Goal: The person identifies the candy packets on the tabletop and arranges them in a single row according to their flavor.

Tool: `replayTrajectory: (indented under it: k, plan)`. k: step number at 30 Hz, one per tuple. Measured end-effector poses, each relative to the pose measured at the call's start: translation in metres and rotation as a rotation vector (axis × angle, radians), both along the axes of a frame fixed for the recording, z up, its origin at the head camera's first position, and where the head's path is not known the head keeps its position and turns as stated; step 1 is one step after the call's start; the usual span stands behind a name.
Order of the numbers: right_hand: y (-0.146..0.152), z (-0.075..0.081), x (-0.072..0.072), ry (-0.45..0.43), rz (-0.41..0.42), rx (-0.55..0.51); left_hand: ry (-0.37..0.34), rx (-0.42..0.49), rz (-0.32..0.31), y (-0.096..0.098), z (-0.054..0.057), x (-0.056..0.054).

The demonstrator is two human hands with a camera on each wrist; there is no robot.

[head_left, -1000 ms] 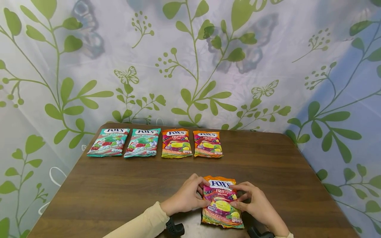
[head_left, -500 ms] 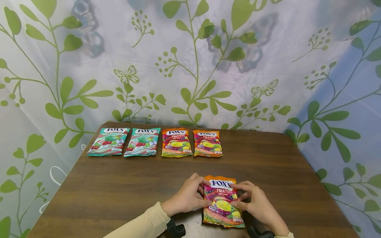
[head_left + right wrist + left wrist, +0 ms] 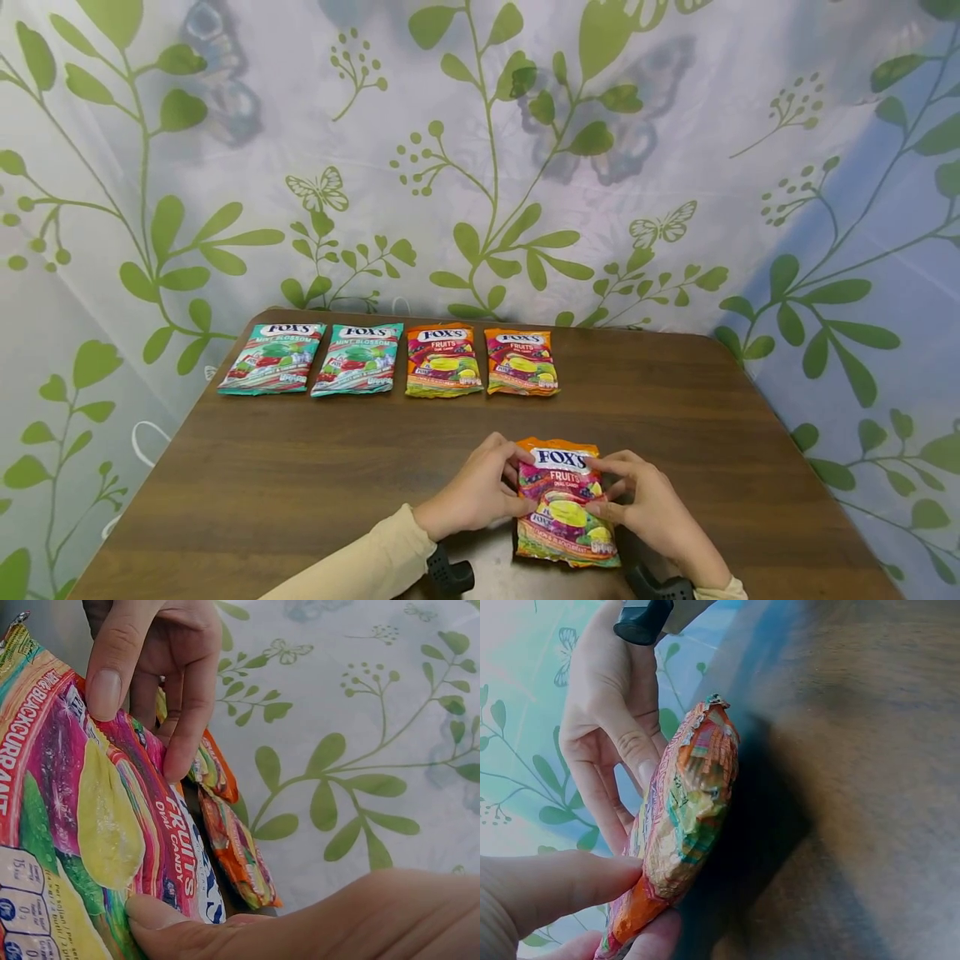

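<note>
Both hands hold one orange and purple candy bag [image 3: 564, 508], printed FOX'S Fruits Oval Candy, near the table's front edge. The left hand [image 3: 483, 487] pinches its left side, thumb on the printed face. In the left wrist view, some left fingers [image 3: 658, 937] show on the bag's underside. Along the opposite side the right hand [image 3: 645, 504] grips, its thumb also on the face. Seen from the left wrist, the bag [image 3: 694, 802] is edge-on above its dark shadow. The right wrist view shows the bag's face [image 3: 112, 817] close up.
A row of bags lies along the back of the brown table [image 3: 315, 467]: two teal Mint Blossom bags [image 3: 273, 358] [image 3: 358, 360], then two orange Fruits bags [image 3: 444, 360] [image 3: 522, 362]. Behind the table hangs a leaf-patterned curtain [image 3: 420, 167].
The held bag and both hands have shifted slightly right and a little away from the front edge in the head view. Both hands keep their hold; the back row stays put.
</note>
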State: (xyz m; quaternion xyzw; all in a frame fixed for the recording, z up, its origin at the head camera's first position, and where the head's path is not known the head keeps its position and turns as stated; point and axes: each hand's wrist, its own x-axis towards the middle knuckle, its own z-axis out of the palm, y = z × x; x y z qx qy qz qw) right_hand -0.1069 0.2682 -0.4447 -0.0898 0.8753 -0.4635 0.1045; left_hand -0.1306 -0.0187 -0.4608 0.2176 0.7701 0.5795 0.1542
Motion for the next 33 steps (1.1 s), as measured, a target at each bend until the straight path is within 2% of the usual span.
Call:
replayTrajectory:
  k: [6,10,18,26,33]
  plan:
    - [0.002,0.008,-0.004,0.026,-0.035,0.054,0.002,-0.009,-0.002,0.007,0.005,-0.007]
    - [0.005,0.012,-0.009,0.055,-0.045,0.09,0.05,-0.036,-0.014,0.012,0.01,-0.016]
    - [0.013,0.021,-0.028,0.13,-0.045,0.165,0.159,-0.115,0.0,0.026,0.015,-0.041]
    - [0.024,0.035,-0.047,0.194,-0.055,0.275,0.201,-0.126,-0.007,0.043,0.022,-0.067]
    - [0.037,0.042,-0.072,0.196,-0.047,0.27,0.2,-0.163,-0.018,0.055,0.029,-0.092]
